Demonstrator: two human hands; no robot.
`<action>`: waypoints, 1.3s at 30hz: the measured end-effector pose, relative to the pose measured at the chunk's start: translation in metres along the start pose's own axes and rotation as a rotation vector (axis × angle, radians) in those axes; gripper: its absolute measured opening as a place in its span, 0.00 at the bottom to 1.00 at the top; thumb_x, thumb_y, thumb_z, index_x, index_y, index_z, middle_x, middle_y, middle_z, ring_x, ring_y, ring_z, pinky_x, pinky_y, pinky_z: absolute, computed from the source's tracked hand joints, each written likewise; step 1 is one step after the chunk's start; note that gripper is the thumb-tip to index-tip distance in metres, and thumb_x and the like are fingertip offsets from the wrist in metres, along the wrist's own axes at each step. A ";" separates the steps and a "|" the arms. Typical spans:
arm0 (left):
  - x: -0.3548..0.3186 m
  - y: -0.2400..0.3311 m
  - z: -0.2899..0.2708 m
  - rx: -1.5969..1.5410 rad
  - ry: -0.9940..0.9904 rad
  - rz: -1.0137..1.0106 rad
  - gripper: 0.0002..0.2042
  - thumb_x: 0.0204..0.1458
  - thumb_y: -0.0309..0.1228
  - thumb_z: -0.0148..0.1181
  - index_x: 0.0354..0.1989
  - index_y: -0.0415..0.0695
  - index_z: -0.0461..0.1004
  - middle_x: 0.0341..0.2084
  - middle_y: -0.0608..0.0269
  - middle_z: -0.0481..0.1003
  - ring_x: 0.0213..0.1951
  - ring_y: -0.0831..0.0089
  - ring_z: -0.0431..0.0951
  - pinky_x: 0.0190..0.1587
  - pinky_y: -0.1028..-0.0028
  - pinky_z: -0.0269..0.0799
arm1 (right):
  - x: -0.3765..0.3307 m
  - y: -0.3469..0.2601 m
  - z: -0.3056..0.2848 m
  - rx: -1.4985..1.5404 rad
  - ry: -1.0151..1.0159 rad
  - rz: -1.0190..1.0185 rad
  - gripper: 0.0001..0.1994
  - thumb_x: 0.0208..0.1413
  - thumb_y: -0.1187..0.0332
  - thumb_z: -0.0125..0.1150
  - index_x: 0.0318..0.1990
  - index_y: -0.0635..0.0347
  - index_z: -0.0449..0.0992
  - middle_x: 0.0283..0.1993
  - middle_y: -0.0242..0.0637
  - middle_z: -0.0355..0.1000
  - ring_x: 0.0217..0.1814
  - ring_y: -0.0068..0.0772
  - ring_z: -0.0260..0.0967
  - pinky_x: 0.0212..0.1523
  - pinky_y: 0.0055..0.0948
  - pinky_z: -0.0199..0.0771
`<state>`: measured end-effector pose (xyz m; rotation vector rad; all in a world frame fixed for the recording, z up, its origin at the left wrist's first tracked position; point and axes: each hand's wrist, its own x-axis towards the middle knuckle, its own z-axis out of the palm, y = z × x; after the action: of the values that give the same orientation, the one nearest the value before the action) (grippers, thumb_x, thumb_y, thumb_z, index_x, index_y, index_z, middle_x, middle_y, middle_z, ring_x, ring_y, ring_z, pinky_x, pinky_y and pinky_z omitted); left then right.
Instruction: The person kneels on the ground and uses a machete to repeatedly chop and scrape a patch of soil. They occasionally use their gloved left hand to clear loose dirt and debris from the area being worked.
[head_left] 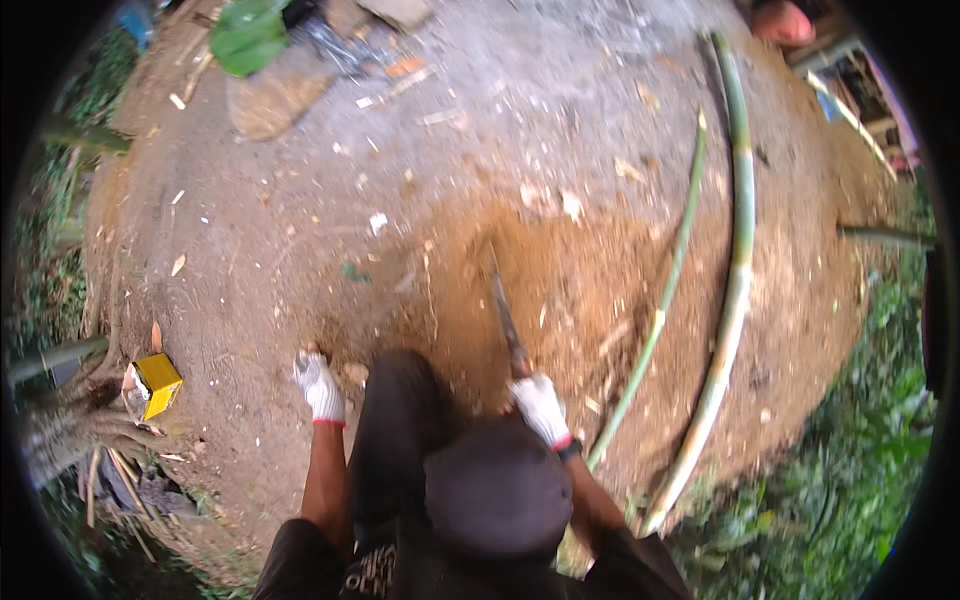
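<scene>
White knit gloves cover both hands. My right hand (541,408) is wrapped round the handle end of a machete (506,318), a long, narrow, dark blade. Its tip points away from me, at a patch of loose orange-brown soil (490,235). Beside my left knee, low over the dirt, my left hand (321,386) is closed. A small brownish bit shows at its fingertips, too blurred to name. A dark watch or band (570,449) circles my right wrist.
Right of me lie a thick green bamboo pole (740,215) and a thinner green stalk (663,310). A yellow box (158,385) rests by roots at left. Flat stones (275,100) and a big leaf (248,38) are at far left. Green plants (840,500) border the right.
</scene>
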<state>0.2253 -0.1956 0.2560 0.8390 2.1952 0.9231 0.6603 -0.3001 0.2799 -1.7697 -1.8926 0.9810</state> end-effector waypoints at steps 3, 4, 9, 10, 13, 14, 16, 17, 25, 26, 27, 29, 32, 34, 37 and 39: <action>-0.053 0.003 -0.003 0.361 0.179 0.555 0.13 0.59 0.36 0.51 0.28 0.39 0.72 0.18 0.65 0.68 0.23 0.76 0.65 0.27 0.73 0.61 | -0.048 -0.055 -0.130 0.379 0.235 0.396 0.14 0.56 0.57 0.51 0.35 0.59 0.72 0.27 0.36 0.71 0.26 0.34 0.67 0.30 0.34 0.68; -0.044 0.013 -0.006 0.194 0.156 0.270 0.13 0.59 0.36 0.52 0.30 0.39 0.73 0.18 0.65 0.68 0.23 0.75 0.66 0.27 0.72 0.62 | -0.021 -0.058 -0.179 0.391 0.422 0.358 0.19 0.61 0.54 0.49 0.42 0.65 0.70 0.30 0.36 0.70 0.27 0.34 0.64 0.33 0.33 0.67; -0.016 0.028 -0.013 -0.062 0.146 0.067 0.17 0.59 0.41 0.52 0.31 0.36 0.75 0.23 0.59 0.75 0.27 0.68 0.73 0.32 0.66 0.67 | 0.022 -0.155 -0.390 0.788 1.618 -0.595 0.12 0.54 0.68 0.59 0.41 0.68 0.71 0.34 0.30 0.75 0.36 0.32 0.76 0.54 0.47 0.75; -0.003 -0.007 -0.029 0.145 0.226 0.173 0.18 0.59 0.42 0.52 0.33 0.35 0.75 0.26 0.57 0.76 0.29 0.65 0.73 0.34 0.65 0.68 | 0.024 -0.153 -0.399 0.666 1.737 -0.633 0.12 0.54 0.68 0.59 0.40 0.67 0.71 0.33 0.30 0.74 0.35 0.32 0.75 0.52 0.46 0.74; -0.002 -0.035 0.006 0.053 0.151 0.046 0.20 0.59 0.43 0.52 0.34 0.34 0.75 0.29 0.53 0.76 0.31 0.63 0.73 0.37 0.63 0.67 | 0.023 -0.123 -0.334 0.384 1.723 -0.471 0.10 0.55 0.67 0.59 0.38 0.65 0.71 0.31 0.31 0.73 0.32 0.32 0.73 0.47 0.44 0.74; -0.003 -0.044 -0.003 -0.029 0.216 0.052 0.20 0.59 0.44 0.52 0.34 0.34 0.74 0.28 0.52 0.75 0.31 0.63 0.72 0.37 0.63 0.67 | 0.030 -0.094 -0.259 0.380 1.538 -0.239 0.10 0.55 0.67 0.59 0.38 0.64 0.71 0.31 0.31 0.72 0.32 0.31 0.73 0.45 0.43 0.74; -0.022 -0.036 0.008 0.009 0.160 0.055 0.19 0.59 0.43 0.53 0.33 0.34 0.73 0.26 0.53 0.74 0.31 0.63 0.71 0.36 0.63 0.67 | 0.023 -0.043 -0.102 0.167 0.655 0.354 0.09 0.56 0.66 0.59 0.36 0.63 0.71 0.30 0.31 0.71 0.30 0.31 0.72 0.41 0.42 0.74; -0.029 -0.023 0.017 0.021 0.130 0.059 0.19 0.59 0.43 0.53 0.32 0.34 0.73 0.25 0.53 0.73 0.30 0.64 0.71 0.36 0.64 0.67 | 0.017 -0.024 -0.039 0.150 0.088 0.528 0.09 0.56 0.66 0.59 0.36 0.62 0.71 0.29 0.31 0.71 0.29 0.31 0.71 0.39 0.41 0.73; -0.079 0.080 0.023 0.094 0.033 0.064 0.16 0.58 0.39 0.54 0.23 0.40 0.70 0.18 0.62 0.69 0.24 0.71 0.68 0.28 0.66 0.64 | 0.014 -0.045 -0.042 1.510 -0.181 0.788 0.08 0.58 0.64 0.59 0.31 0.56 0.72 0.24 0.31 0.67 0.22 0.30 0.67 0.24 0.36 0.72; -0.076 0.084 0.036 0.025 0.007 0.134 0.15 0.57 0.39 0.54 0.26 0.39 0.72 0.19 0.62 0.70 0.24 0.71 0.68 0.29 0.67 0.64 | 0.022 -0.046 -0.034 1.481 -0.140 0.811 0.07 0.57 0.65 0.60 0.31 0.57 0.72 0.23 0.30 0.66 0.20 0.29 0.65 0.20 0.34 0.70; -0.078 0.094 0.047 0.105 0.006 0.175 0.14 0.57 0.38 0.54 0.27 0.40 0.73 0.19 0.63 0.71 0.23 0.72 0.68 0.30 0.68 0.64 | 0.033 -0.043 -0.026 1.448 -0.091 0.836 0.07 0.56 0.65 0.61 0.32 0.58 0.72 0.22 0.30 0.66 0.18 0.27 0.64 0.17 0.33 0.67; -0.083 0.131 0.077 0.054 -0.064 0.222 0.13 0.57 0.37 0.54 0.29 0.39 0.75 0.21 0.59 0.73 0.25 0.68 0.71 0.32 0.67 0.67 | 0.047 -0.041 -0.030 1.404 -0.142 0.824 0.07 0.57 0.67 0.60 0.35 0.59 0.70 0.24 0.30 0.68 0.17 0.25 0.63 0.17 0.28 0.68; -0.086 0.150 0.116 0.255 -0.144 0.381 0.13 0.58 0.36 0.51 0.36 0.40 0.78 0.29 0.48 0.76 0.35 0.51 0.77 0.41 0.59 0.71 | 0.031 -0.047 -0.059 1.295 -0.104 0.805 0.05 0.57 0.73 0.54 0.40 0.58 0.68 0.27 0.32 0.70 0.17 0.24 0.64 0.16 0.25 0.68; -0.075 0.152 0.152 0.332 -0.253 0.594 0.16 0.58 0.40 0.48 0.36 0.40 0.77 0.33 0.46 0.76 0.40 0.49 0.75 0.44 0.57 0.70 | 0.024 -0.049 -0.106 1.212 -0.002 0.546 0.08 0.54 0.75 0.54 0.41 0.61 0.65 0.29 0.34 0.71 0.18 0.23 0.66 0.15 0.22 0.68; -0.058 0.150 0.217 0.431 -0.277 0.620 0.16 0.57 0.41 0.51 0.32 0.40 0.77 0.26 0.50 0.76 0.33 0.55 0.77 0.37 0.60 0.70 | 0.034 -0.067 -0.239 0.694 0.447 0.131 0.13 0.60 0.68 0.48 0.49 0.64 0.67 0.30 0.33 0.69 0.23 0.21 0.65 0.23 0.20 0.68; -0.045 0.140 0.245 0.436 -0.264 0.480 0.16 0.57 0.40 0.51 0.33 0.39 0.78 0.28 0.49 0.77 0.33 0.55 0.77 0.38 0.60 0.70 | 0.045 -0.060 -0.328 0.618 0.784 -0.352 0.15 0.62 0.64 0.47 0.50 0.63 0.68 0.32 0.32 0.69 0.27 0.23 0.66 0.28 0.21 0.70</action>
<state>0.4741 -0.0566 0.2364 1.6455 2.0197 0.4937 0.8360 -0.1778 0.5394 -1.1448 -1.1646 0.5275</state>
